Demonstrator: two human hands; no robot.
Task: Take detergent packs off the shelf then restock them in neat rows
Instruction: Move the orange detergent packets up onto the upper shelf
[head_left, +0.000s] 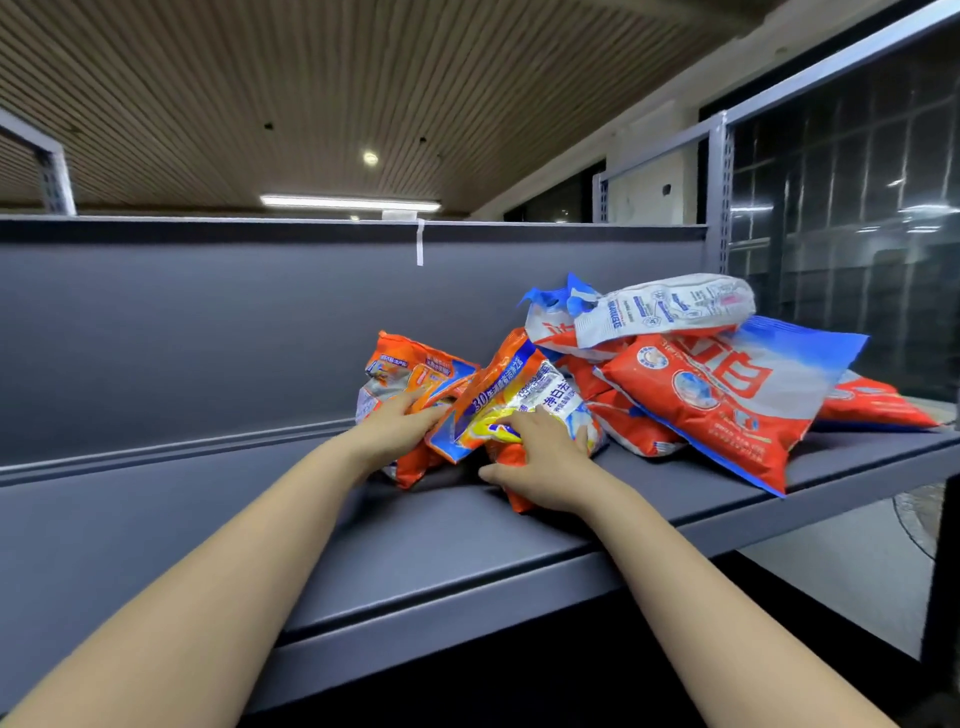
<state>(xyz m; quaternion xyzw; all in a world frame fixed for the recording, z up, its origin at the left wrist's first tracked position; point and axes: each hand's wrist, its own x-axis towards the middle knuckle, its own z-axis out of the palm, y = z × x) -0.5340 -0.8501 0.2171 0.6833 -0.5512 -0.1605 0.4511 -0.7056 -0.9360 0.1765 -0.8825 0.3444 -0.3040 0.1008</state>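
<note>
Several detergent packs lie in a loose heap on the grey shelf (467, 525). My left hand (397, 423) grips an orange pack (410, 371) at the heap's left end. My right hand (540, 462) lies over a second orange, blue and yellow pack (511, 387), fingers curled on its front and thumb toward the shelf. To the right rests a large red and blue pack (727, 400), tilted over smaller red packs (631, 426). A white pack (670, 306) lies on top of the heap, with a blue-topped one (553, 312) behind it.
The shelf's grey back panel (208, 332) rises behind the packs. A metal upright post (719, 192) stands at the right rear, with dark windows beyond it. Bare shelf surface stretches to the left of the heap. Another red pack (872, 402) lies at the far right.
</note>
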